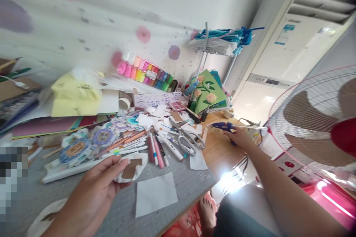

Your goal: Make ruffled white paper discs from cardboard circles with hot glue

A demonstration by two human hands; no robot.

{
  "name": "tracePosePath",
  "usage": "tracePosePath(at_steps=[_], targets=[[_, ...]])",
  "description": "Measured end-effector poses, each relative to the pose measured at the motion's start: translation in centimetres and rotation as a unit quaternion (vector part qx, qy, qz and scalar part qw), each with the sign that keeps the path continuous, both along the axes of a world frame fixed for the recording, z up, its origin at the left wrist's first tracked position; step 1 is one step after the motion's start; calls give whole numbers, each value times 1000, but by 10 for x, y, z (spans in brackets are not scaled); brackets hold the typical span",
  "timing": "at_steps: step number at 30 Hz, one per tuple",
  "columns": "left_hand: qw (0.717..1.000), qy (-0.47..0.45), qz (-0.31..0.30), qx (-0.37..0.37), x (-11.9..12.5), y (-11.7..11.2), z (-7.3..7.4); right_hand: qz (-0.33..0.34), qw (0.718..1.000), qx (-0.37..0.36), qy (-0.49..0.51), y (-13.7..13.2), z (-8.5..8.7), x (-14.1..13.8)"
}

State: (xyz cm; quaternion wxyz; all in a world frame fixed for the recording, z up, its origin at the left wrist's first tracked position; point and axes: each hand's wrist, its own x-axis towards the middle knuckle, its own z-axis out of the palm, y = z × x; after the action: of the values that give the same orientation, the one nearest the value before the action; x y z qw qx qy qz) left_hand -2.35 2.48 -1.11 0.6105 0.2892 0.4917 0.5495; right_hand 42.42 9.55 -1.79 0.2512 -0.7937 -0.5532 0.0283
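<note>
Between its thumb and fingers, my left hand (109, 177) pinches a piece of brown cardboard wrapped around its edges in white material (132, 168). At the table's right end, my right hand (239, 137) is closed around a blue hot glue gun (222, 126), with a long clear glue stick (250, 127) projecting from its back. Its handle is mostly hidden by my fingers. A square of white paper (156, 194) lies flat just right of my left hand. Silver scissors (187, 139) rest among paper scraps between the two hands.
Several markers (157, 150) crowd the grey cutting mat (116, 214). Decorated round pieces (75, 148) lie at left. Behind are a colourful clay set (146, 74) and a green flowered card (210, 90). A caged fan (311, 118) stands at right.
</note>
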Motion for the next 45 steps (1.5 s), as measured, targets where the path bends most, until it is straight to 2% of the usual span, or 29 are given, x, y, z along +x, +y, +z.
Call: tracePosePath(at_steps=[3, 5, 7, 8, 9, 11, 15, 18, 21, 24, 29, 35, 40, 42, 45], targets=[[999, -14, -31, 19, 3, -4, 3, -17, 996, -88, -30, -20, 20, -4], [999, -21, -34, 19, 5, -7, 3, 25, 991, -132, -21, -34, 27, -22], [999, -24, -39, 20, 6, -10, 3, 138, 974, -176, 42, -47, 27, -56], [998, -29, -49, 21, 7, -11, 4, 246, 945, -187, 111, -52, 24, -76], [997, -35, -59, 22, 8, -13, 4, 310, 917, -198, 156, -56, 21, -98], [995, -39, -92, 19, 9, -15, 4, 378, 875, -191, 234, -60, 12, -141], [991, -19, -132, 10, 10, -17, 5, 358, 815, -194, 413, -58, -4, -203], [987, 40, -149, 34, 8, -18, 5, 366, 787, -222, 445, -55, -10, -223], [977, 132, -154, 64, 6, -18, 4, 397, 795, -227, 399, -53, -10, -231], [967, 186, -160, 74, 3, -16, 2, 417, 808, -220, 353, -49, -2, -237], [954, 236, -157, 99, 1, -13, 4, 397, 834, -227, 308, -49, 16, -248], [925, 320, -158, 131, 1, -12, 5, 385, 870, -173, 254, -52, 26, -259], [902, 384, -124, 153, 5, -19, 4, 393, 894, -121, 180, -59, 17, -258], [886, 416, -113, 168, 6, -21, 2, 403, 892, -113, 170, -60, 5, -255], [881, 425, -96, 182, 6, -21, 0, 418, 894, -67, 146, -57, -13, -254]])
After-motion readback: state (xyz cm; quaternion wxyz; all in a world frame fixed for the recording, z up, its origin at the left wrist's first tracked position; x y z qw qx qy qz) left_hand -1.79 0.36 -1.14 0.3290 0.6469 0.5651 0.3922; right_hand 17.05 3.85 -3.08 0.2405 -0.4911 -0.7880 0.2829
